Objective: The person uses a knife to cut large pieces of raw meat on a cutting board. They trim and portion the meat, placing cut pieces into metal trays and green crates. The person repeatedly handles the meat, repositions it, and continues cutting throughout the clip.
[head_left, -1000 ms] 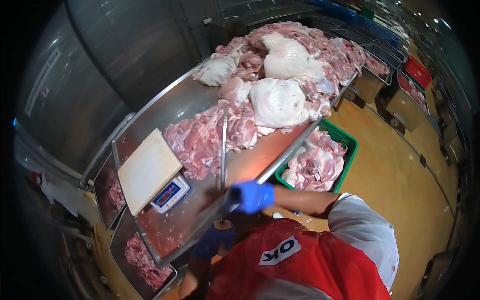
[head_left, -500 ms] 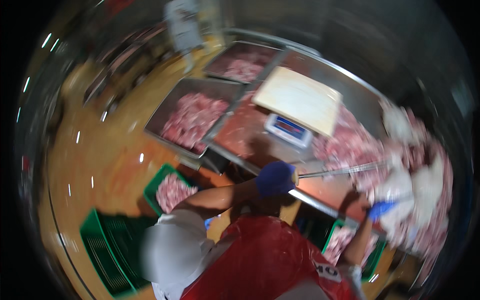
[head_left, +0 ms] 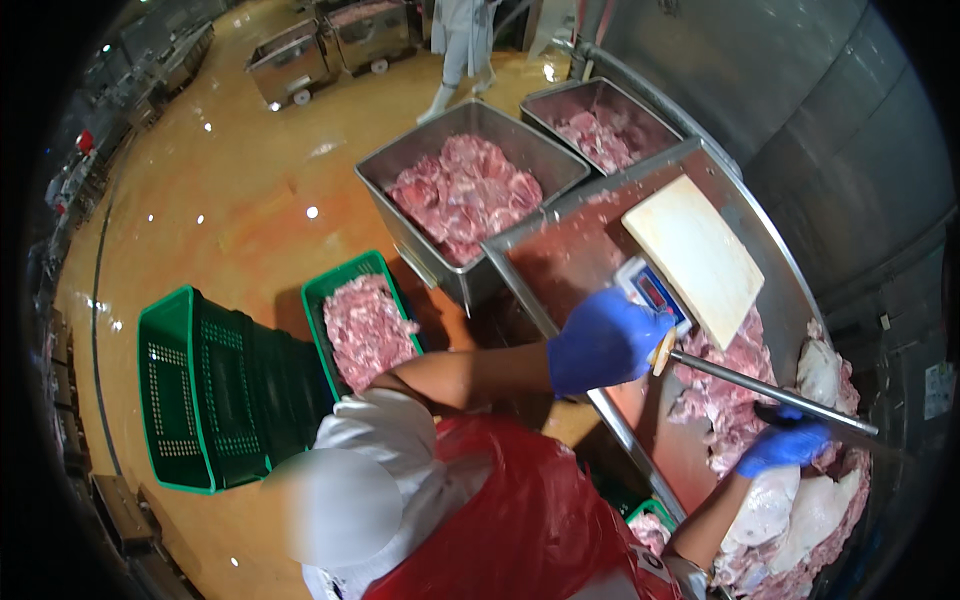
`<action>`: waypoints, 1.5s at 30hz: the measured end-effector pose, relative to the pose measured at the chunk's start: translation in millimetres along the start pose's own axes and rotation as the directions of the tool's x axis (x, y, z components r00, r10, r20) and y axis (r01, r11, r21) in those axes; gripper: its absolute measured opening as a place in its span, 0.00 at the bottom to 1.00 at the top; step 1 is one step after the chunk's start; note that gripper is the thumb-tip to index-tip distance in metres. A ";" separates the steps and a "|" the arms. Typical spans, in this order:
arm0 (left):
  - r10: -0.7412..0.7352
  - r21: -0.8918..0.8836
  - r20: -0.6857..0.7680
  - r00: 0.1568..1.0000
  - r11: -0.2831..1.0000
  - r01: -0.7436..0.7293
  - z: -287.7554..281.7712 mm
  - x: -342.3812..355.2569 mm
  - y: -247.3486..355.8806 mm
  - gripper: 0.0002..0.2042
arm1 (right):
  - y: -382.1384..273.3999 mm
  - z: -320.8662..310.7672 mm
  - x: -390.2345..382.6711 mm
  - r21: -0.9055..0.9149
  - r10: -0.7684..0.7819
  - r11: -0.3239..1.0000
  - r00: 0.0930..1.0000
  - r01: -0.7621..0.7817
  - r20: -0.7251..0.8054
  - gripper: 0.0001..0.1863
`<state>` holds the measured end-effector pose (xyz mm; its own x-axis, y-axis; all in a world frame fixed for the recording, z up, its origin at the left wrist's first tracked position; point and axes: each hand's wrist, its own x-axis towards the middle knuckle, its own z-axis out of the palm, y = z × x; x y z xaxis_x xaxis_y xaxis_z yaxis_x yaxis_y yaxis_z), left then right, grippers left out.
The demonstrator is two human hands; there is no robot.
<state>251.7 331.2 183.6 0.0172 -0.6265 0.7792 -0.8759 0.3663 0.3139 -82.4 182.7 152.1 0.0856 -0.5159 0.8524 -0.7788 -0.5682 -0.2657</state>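
Observation:
My left hand, in a blue glove, grips the pale handle of a sharpening steel. The grey rod points right, over the meat on the metal table. My right hand, also blue-gloved, is closed around the black handle of a knife, close against the rod's far half. The knife's blade is mostly hidden or blurred, so I cannot tell whether it touches the steel. Pink meat pieces lie below the rod, and large cuts with white skin are heaped beside my right forearm.
A white cutting board rests over a digital scale on the table. Two metal bins of meat stand beyond. Green crates are stacked at left, near a green crate of meat. A person in white stands far off.
The view has turned, shifting the table toward the right. My right hand has come up from beside the skin-covered cuts to the steel. My left hand still grips the steel.

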 end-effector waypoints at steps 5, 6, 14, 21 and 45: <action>-0.488 0.382 0.214 0.846 0.839 0.387 -36.1 -66.1 -77.6 0.11 | 46.2 -5.6 -207.9 0.088 -0.158 0.979 0.424 0.181 0.892 0.11; -0.219 0.233 -0.010 0.976 0.948 0.215 -29.2 -120.1 -113.1 0.11 | 36.5 -23.8 -215.9 -0.082 0.068 0.997 0.466 0.010 0.882 0.13; -0.835 0.119 0.423 0.353 0.437 0.892 19.4 -277.2 -151.6 0.14 | -18.1 -74.7 -271.8 -0.164 0.753 0.600 0.483 -0.783 0.448 0.16; -0.844 0.426 0.499 0.197 0.437 0.792 85.3 -221.9 -267.6 0.17 | 65.9 -106.2 -236.0 -0.156 0.783 0.610 0.559 -0.777 0.274 0.14; -0.583 0.264 0.707 0.400 0.743 0.615 524.9 52.4 16.4 0.35 | 270.3 73.5 -154.8 -0.087 0.386 0.815 0.425 -0.573 0.819 0.06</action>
<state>-14.8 -56.7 -55.2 0.1763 -0.9509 -0.2546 -0.7678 -0.2946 0.5690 -260.5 61.8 -84.7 0.2444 -0.9635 -0.1091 -0.7377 -0.1117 -0.6658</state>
